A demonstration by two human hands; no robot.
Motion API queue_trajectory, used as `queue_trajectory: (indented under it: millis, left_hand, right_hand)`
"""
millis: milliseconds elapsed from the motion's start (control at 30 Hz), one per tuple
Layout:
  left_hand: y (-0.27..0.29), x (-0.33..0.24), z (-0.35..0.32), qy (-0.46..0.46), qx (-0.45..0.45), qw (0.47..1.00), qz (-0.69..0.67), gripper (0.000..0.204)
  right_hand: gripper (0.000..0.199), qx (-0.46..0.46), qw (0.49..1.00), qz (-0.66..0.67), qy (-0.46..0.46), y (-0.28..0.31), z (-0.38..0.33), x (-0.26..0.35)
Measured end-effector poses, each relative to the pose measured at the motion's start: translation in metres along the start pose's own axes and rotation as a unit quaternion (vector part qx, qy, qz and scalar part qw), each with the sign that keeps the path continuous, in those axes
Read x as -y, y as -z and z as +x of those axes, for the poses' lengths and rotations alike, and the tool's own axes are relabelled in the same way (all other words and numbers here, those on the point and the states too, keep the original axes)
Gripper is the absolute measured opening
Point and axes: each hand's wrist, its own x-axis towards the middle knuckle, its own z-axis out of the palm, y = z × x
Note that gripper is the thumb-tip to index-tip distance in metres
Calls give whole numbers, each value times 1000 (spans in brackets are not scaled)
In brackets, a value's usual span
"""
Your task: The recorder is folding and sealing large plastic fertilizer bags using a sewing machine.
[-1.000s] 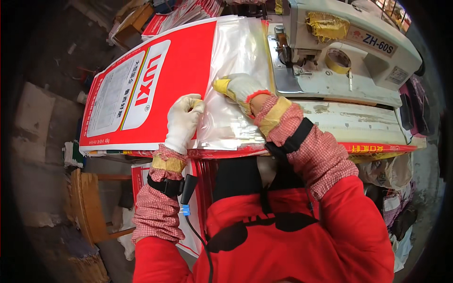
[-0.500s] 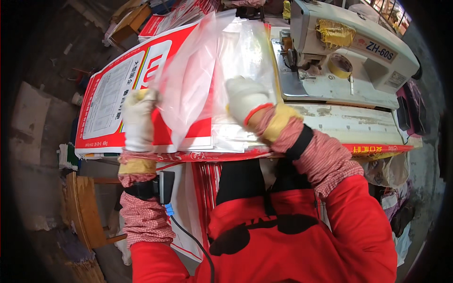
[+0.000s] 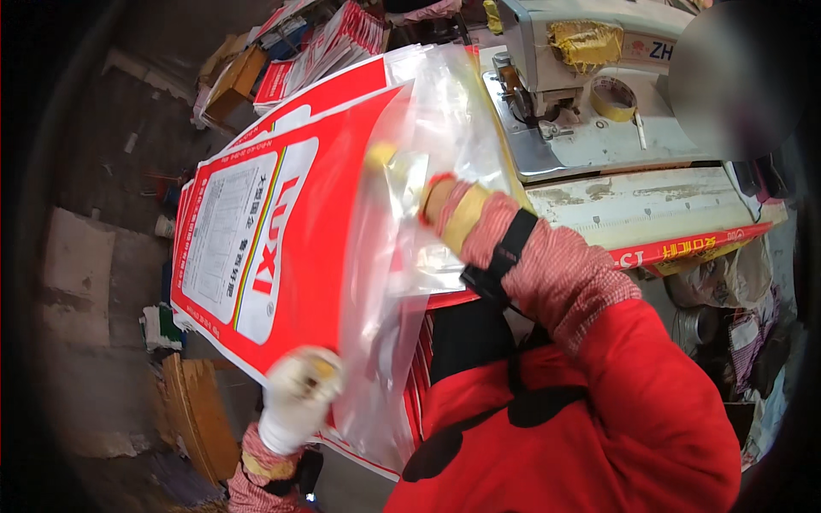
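Note:
A red and white printed bag [image 3: 316, 231] lies slantwise over the pile on the table, its near end hanging past the front edge. Clear plastic film [image 3: 376, 402] runs along its right side. At the bag's near corner, my left hand [image 3: 301, 389], in a white glove, is closed on the edge. My right hand [image 3: 400, 175], also gloved, is at the film by the bag's right side. Motion blur and the film obscure its fingers, so their grip cannot be made out. More sheets of clear plastic [image 3: 462, 103] lie beyond it.
A white sewing machine [image 3: 534, 60] stands at the far right, with a tape roll [image 3: 613, 98] on its bed. Several printed bags [image 3: 346, 43] are stacked at the back. A wooden stool [image 3: 201, 419] is at the left; a worn pale board [image 3: 650, 201] fronts the machine.
The top printed bag and its clear film have come toward me over the table's front edge. My left hand has moved nearer with the bag; my right hand has shifted slightly left.

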Motion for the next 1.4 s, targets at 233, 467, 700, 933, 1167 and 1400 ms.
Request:
queue_trajectory:
  millis: [233, 467, 700, 933, 1167, 1400]
  left_hand:
    - [0, 16, 5, 94, 416, 905, 9, 12]
    - [-6, -85, 216, -420, -113, 764, 476, 40]
    - [-43, -46, 257, -316, 235, 744, 540, 11]
    - [-27, -50, 298, -259, -155, 611, 732, 13]
    - [-9, -54, 344, -89, -102, 673, 727, 18]
    - [61, -214, 366, -84, -176, 660, 726, 23]
  right_hand:
    - [26, -85, 883, 458, -54, 2, -16, 42]
    - [66, -74, 959, -71, 266, 8, -67, 95]
    - [61, 360, 925, -70, -95, 40, -84, 146]
    - [64, 267, 963, -30, -37, 42, -88, 144]
    - [40, 331, 912, -234, 70, 19, -79, 130]
    - [34, 373, 916, -6, 146, 29, -179, 160]
